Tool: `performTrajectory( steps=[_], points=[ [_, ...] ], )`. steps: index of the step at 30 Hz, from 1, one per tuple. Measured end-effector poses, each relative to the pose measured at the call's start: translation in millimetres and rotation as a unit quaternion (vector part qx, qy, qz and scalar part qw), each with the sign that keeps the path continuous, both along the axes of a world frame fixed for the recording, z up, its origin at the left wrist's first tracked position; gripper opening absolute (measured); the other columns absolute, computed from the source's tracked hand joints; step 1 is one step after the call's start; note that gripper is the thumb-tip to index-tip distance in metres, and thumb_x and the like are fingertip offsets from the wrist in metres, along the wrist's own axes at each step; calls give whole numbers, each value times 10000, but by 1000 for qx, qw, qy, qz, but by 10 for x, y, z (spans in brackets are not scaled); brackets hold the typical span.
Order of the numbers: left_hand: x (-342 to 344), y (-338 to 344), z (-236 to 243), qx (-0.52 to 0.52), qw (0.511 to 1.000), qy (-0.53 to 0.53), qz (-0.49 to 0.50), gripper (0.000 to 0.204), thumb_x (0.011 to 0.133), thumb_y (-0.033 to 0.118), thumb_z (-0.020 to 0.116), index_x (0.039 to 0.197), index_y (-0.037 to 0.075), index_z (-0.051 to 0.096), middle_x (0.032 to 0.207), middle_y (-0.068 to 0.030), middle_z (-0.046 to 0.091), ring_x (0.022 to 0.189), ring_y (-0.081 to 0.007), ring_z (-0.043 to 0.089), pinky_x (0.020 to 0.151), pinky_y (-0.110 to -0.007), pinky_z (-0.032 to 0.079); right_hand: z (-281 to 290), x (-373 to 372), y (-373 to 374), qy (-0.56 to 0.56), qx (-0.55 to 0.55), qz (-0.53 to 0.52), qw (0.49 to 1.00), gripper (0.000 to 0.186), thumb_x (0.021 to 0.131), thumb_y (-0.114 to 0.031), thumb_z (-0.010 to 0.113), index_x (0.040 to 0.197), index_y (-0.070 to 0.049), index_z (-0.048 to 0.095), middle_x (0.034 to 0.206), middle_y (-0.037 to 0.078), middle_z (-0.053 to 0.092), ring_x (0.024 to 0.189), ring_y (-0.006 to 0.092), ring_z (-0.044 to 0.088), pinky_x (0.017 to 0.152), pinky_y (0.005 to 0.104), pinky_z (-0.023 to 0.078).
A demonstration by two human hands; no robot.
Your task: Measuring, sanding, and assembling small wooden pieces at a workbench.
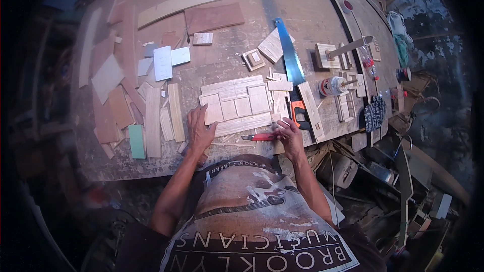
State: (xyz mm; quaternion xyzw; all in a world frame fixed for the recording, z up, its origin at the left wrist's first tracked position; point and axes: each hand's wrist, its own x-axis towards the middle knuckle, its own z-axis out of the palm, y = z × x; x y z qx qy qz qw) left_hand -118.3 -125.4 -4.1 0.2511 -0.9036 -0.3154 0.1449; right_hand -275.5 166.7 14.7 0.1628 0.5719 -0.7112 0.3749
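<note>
A flat assembly of pale wooden pieces (234,103) lies on the workbench in front of me, made of small blocks fitted between longer strips. My left hand (201,130) rests against its lower left corner, fingers stretched along the left edge and thumb apart. At its lower right, my right hand (291,137) has its fingers bent together in a pinch; whatever sits between them is too small to name. Beside that hand's thumb lies a red utility knife (259,137), its blade pointing left. Thin wood offcuts (234,144) are scattered below the assembly.
A handsaw (291,58) with an orange and black handle lies right of the assembly. Farther right are a glue bottle (331,86), a hammer (353,47) and small wooden frames (346,105). Boards (154,121) and a green piece (136,141) cover the left side.
</note>
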Motion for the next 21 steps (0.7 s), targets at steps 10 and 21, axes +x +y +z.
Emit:
performTrajectory(
  steps=[10, 21],
  points=[
    [-748, 103, -257, 117, 991, 26, -61, 486, 795, 72, 714, 1263, 28, 587, 1118, -199, 643, 1124, -360, 571, 994, -473, 431, -87, -17, 248, 254, 173, 61, 950, 511, 892, 19, 588, 1381, -1, 444, 1214, 126, 586, 954, 139, 557, 867, 296, 508],
    [-1383, 254, -267, 65, 985, -48, -155, 528, 810, 3, 656, 1324, 36, 539, 1096, -190, 649, 1090, -362, 598, 954, -472, 456, -52, -65, 647, 273, 193, 102, 937, 491, 859, 31, 621, 1332, -18, 500, 1172, 98, 609, 972, 149, 590, 886, 287, 499]
  ],
)
